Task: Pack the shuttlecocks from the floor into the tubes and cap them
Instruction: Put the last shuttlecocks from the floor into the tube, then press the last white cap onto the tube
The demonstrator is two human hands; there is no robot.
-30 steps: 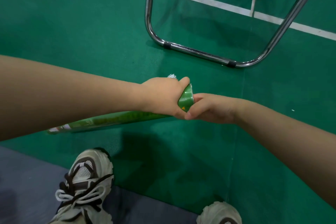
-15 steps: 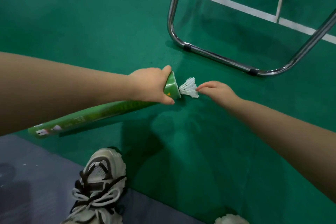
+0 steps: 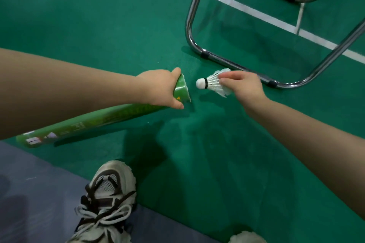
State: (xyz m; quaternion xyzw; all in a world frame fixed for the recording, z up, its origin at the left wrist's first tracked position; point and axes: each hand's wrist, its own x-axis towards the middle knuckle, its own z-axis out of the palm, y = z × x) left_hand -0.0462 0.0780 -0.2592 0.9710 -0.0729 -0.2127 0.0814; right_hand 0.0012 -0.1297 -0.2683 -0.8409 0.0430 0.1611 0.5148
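Note:
A long green shuttlecock tube (image 3: 102,122) lies slanted just above the green floor, its open mouth pointing right. My left hand (image 3: 158,89) grips it near that open end. My right hand (image 3: 243,87) holds a white feather shuttlecock (image 3: 212,83) by its feathers, cork tip pointing left at the tube's mouth. A small gap separates the cork from the opening. No cap is visible.
A chrome tubular chair frame (image 3: 227,59) stands on the floor just behind my right hand. White court lines (image 3: 246,8) cross the far floor. My white sneakers (image 3: 106,203) rest at the bottom, partly on a grey-blue floor strip (image 3: 29,193).
My right hand has picked the shuttlecock up by its feathers and turned it, so the cork now faces the tube's mouth. The tube stays in my left hand.

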